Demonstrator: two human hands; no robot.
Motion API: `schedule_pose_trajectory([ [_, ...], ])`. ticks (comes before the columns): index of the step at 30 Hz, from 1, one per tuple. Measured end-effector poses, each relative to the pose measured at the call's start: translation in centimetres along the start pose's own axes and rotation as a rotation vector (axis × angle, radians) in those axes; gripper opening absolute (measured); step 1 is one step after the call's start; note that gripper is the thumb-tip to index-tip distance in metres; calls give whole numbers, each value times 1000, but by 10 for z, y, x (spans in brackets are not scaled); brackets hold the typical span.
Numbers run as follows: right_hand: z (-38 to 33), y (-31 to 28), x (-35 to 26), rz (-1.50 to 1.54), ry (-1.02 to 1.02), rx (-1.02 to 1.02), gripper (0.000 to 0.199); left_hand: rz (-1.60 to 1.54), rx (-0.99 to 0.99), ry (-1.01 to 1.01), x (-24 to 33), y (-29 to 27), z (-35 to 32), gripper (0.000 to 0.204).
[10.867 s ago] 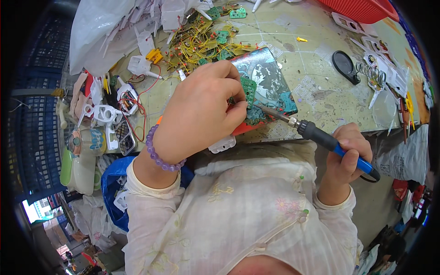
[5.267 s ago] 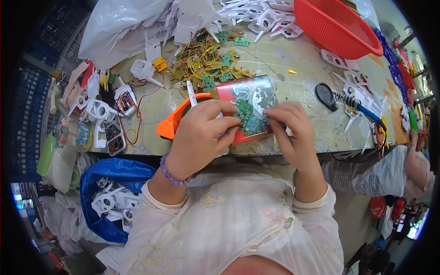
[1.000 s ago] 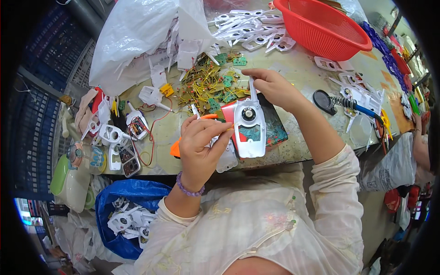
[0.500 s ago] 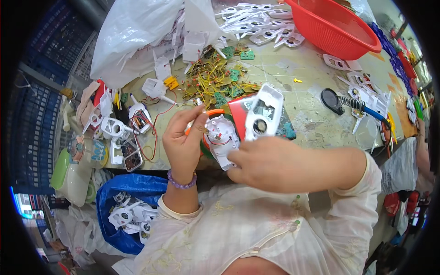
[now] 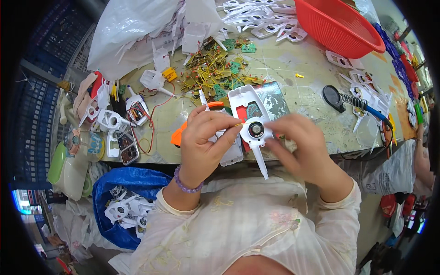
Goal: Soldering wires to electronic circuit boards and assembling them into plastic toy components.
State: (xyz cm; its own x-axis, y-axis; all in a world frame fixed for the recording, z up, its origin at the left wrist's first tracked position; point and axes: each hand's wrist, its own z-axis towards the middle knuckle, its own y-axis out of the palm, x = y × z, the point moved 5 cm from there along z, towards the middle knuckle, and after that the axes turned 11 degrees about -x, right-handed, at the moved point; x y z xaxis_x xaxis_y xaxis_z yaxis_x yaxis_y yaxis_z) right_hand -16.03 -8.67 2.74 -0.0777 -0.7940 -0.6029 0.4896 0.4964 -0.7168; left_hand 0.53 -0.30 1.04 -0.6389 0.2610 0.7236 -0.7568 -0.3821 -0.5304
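In front of me a white plastic shell [image 5: 261, 156] with a long tapered handle and a round black speaker-like part [image 5: 256, 129] lies with its handle toward me. My left hand [image 5: 204, 140] is closed in a pinch at the shell's left edge, on what looks like a thin yellow wire [image 5: 239, 124]. Beneath that hand, a second white shell half [image 5: 232, 153] shows only in part. My right hand [image 5: 302, 149], blurred by motion, is at the first shell's right side; whether its fingers grip the shell cannot be made out.
Behind lies a heap of green circuit boards [image 5: 234, 67] with yellow wires. An orange object [image 5: 176, 135] sits left of my hand. A red basket [image 5: 339, 30] stands far right, near a soldering iron stand [image 5: 333, 98]. A blue bag [image 5: 103, 215] of white shells hangs at lower left.
The white shell with the round part has come down and turned, its handle now toward me. My left hand has moved right to its edge; my right hand has shifted right.
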Motion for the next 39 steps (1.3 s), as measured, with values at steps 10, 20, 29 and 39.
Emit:
schedule_pose_trajectory([
  [10, 7, 5, 6, 297, 5, 93, 11, 72, -63, 125, 10, 8, -2, 15],
  [20, -132, -44, 114, 388, 329, 1387, 33, 53, -156, 79, 2, 11, 1, 13],
  [29, -159, -123, 147, 45, 648, 1089, 27, 206, -186, 136, 7, 15, 7, 14],
  [39, -164, -163, 141, -52, 781, 1009, 30, 279, -165, 120, 3, 22, 3, 9],
])
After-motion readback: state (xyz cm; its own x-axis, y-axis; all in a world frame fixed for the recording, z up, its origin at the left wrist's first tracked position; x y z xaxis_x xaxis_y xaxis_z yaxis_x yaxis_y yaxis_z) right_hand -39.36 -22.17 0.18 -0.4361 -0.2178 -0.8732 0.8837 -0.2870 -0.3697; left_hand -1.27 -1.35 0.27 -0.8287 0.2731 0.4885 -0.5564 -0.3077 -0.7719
